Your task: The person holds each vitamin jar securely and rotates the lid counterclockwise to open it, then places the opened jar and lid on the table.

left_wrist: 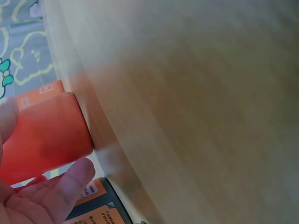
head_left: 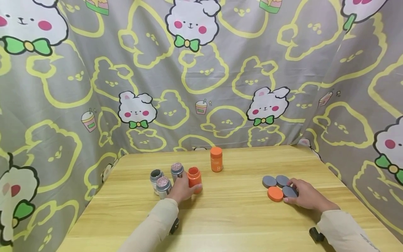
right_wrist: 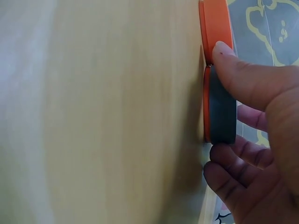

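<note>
My left hand (head_left: 182,189) grips an uncapped orange bottle (head_left: 195,177) standing on the table, thumb on its near side; its wall (left_wrist: 51,135) also shows in the left wrist view. Close beside that hand stand two grey bottles with patterned seals on top, one at the front (head_left: 163,189) and one at the back (head_left: 177,168), plus an uncapped grey bottle (head_left: 155,175). At the right, my right hand (head_left: 306,196) pinches the edges of a dark grey lid (right_wrist: 222,107) lying on the table. An orange lid (head_left: 275,194) touches it, and two more grey lids (head_left: 269,181) lie behind.
A capped orange bottle (head_left: 216,160) stands upright toward the back, right of the left hand's bottle. The wooden table (head_left: 233,217) is bordered at the back and sides by a grey patterned curtain (head_left: 220,80).
</note>
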The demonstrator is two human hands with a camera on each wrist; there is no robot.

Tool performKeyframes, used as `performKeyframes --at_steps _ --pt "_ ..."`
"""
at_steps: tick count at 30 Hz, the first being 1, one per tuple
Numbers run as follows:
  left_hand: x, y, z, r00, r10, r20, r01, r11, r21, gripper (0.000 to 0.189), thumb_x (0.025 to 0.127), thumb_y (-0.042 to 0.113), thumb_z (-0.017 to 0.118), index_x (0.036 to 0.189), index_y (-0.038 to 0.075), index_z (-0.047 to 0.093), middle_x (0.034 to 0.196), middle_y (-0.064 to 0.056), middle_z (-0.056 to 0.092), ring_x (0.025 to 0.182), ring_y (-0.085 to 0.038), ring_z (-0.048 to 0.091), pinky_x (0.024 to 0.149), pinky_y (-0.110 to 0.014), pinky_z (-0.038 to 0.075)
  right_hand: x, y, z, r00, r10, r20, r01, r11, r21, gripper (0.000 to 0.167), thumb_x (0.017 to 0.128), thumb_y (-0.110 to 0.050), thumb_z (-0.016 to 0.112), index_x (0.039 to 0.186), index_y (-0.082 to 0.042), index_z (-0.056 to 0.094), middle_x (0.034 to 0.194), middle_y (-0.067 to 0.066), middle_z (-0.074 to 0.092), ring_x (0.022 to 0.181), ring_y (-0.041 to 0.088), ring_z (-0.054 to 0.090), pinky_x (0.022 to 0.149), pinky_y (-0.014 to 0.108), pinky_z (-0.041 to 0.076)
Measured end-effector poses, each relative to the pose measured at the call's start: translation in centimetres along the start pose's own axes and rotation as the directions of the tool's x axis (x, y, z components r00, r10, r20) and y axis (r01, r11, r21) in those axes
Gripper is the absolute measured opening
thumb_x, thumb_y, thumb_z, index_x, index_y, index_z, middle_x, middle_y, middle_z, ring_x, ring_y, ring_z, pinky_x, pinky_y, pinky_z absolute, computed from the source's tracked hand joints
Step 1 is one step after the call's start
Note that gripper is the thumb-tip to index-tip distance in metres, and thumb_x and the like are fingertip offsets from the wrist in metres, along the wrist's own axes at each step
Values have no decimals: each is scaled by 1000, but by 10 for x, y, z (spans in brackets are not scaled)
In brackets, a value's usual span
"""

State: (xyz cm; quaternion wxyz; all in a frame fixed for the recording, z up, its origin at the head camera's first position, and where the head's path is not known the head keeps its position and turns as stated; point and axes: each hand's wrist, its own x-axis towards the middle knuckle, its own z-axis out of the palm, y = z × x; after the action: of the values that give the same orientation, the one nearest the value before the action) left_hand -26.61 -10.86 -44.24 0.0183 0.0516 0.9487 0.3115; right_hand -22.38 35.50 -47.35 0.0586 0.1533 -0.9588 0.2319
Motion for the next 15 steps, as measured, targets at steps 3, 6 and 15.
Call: performKeyframes --at_steps 3,6,15 --pt "0 -1 -1 1000 8 -4 -8 1000 2 77 82 45 76 128 -6 40 104 -18 59 91 -27 59 89 -49 46 0 0 0 1000 -5 -1 5 1000 -3 60 72 -41 84 107 -1 57 90 5 57 79 18 52 67 37 44" --pt "1 -1 -1 1000 17 -7 -17 1000 4 76 82 44 76 127 -6 40 103 -17 60 90 -27 59 89 -49 47 0 0 -1 1000 -9 -2 9 1000 -3 59 75 -41 82 108 0 57 91 6 58 79 18 53 68 38 45" --pt "-1 9 -6 998 21 -61 -21 1000 -8 72 85 41 74 129 -4 40 106 -18 62 94 -25 63 88 -45 49 2 -8 -10 999 42 -34 -42 999 -1 55 85 -42 73 112 4 56 98 19 60 89 35 59 71 49 48"
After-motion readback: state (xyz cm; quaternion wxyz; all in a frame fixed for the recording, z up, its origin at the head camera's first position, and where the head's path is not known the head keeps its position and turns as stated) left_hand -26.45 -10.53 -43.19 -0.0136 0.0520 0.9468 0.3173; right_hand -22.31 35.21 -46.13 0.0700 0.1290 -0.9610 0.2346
